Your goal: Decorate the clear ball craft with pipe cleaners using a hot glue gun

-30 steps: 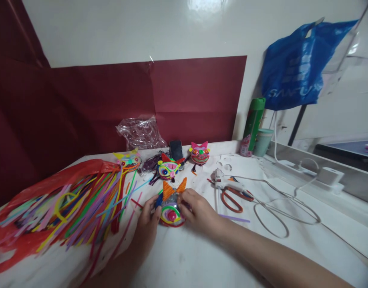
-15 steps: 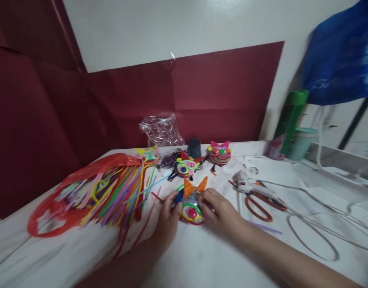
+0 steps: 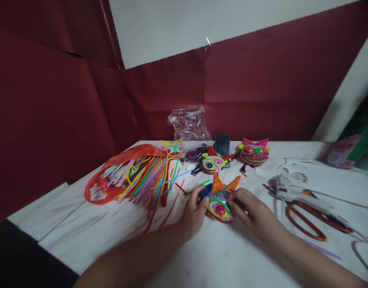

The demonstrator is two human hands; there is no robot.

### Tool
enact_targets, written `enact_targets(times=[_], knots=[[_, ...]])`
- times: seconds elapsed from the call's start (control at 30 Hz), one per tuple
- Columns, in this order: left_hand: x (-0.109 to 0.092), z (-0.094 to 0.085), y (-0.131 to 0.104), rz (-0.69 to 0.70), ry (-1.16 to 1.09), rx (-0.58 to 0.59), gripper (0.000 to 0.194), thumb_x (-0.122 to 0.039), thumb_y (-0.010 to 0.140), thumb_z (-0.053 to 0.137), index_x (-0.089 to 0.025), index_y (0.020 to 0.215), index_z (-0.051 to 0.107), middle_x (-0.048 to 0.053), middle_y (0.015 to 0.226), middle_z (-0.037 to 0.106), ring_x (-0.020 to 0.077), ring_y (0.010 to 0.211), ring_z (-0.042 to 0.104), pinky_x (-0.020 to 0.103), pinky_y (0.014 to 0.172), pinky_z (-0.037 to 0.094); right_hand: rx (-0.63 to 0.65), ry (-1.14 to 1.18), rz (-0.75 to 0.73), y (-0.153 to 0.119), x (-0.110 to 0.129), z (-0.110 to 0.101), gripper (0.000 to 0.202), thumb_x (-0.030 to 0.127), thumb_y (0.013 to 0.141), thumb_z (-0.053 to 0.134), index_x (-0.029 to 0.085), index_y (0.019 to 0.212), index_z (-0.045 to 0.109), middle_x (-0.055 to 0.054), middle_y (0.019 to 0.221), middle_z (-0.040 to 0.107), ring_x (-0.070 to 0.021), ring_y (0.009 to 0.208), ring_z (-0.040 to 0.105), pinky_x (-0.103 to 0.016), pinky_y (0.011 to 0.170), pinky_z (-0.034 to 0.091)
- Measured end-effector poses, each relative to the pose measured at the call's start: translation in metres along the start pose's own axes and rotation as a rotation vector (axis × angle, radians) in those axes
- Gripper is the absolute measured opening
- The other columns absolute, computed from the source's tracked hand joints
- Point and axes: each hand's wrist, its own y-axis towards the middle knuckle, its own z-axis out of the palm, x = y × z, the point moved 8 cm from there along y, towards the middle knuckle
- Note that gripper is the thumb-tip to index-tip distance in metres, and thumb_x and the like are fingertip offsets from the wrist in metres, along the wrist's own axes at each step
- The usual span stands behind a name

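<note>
Between my hands, low over the white table, is a small craft animal head point(image 3: 219, 209) with orange pipe-cleaner ears, ringed coloured eye shapes and a pink nose. My left hand point(image 3: 196, 210) is closed on its left side, thumb in front. On its right side, my right hand point(image 3: 248, 206) has its fingers bent in against the head; the fingertips are partly hidden. Just behind stands a similar head with red ears point(image 3: 213, 163). Farther back are a pink-eared head point(image 3: 255, 152) and a yellow-eared head point(image 3: 173, 149).
Left lies a red plastic bag point(image 3: 92, 194) with a heap of coloured pipe cleaners point(image 3: 147, 180). To the right are a white glue gun point(image 3: 300, 197) with its cord and orange-handled scissors point(image 3: 306, 224). A phone point(image 3: 222, 145) and clear plastic wrap point(image 3: 190, 125) stand at the back.
The view has turned left, so everything sits farther right in the picture. Both hands keep their hold on the orange-eared head, with little visible movement.
</note>
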Motion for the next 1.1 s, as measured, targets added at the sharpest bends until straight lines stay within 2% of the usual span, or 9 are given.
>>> enact_targets(times=[0.53, 0.7, 1.1], knots=[[-0.008, 0.0, -0.003, -0.052, 0.031, -0.01, 0.038, -0.03, 0.086, 0.051, -0.017, 0.121, 0.053, 0.011, 0.123, 0.061, 0.0228, 0.111, 0.057, 0.039, 0.096, 0.046, 0.0, 0.026, 0.015, 0.001, 0.0, -0.001, 0.014, 0.024, 0.087, 0.044, 0.023, 0.076, 0.053, -0.003, 0.069, 0.058, -0.0172, 0.061, 0.058, -0.028, 0.056, 0.048], [-0.01, 0.0, -0.003, -0.024, 0.05, -0.001, 0.037, -0.031, 0.087, 0.049, -0.017, 0.122, 0.053, 0.011, 0.121, 0.062, 0.0219, 0.109, 0.058, 0.038, 0.096, 0.046, 0.012, 0.022, 0.04, 0.0, -0.002, 0.0, 0.016, 0.026, 0.088, 0.043, 0.023, 0.076, 0.052, -0.003, 0.069, 0.058, -0.0174, 0.062, 0.057, -0.029, 0.057, 0.048], [-0.008, 0.0, -0.004, -0.014, 0.041, 0.006, 0.039, -0.033, 0.088, 0.048, -0.018, 0.123, 0.052, 0.01, 0.126, 0.059, 0.0225, 0.118, 0.053, 0.038, 0.102, 0.041, 0.01, 0.021, 0.036, 0.0, -0.002, 0.0, 0.017, 0.027, 0.088, 0.043, 0.023, 0.075, 0.053, -0.003, 0.068, 0.059, -0.0175, 0.061, 0.058, -0.028, 0.056, 0.048]])
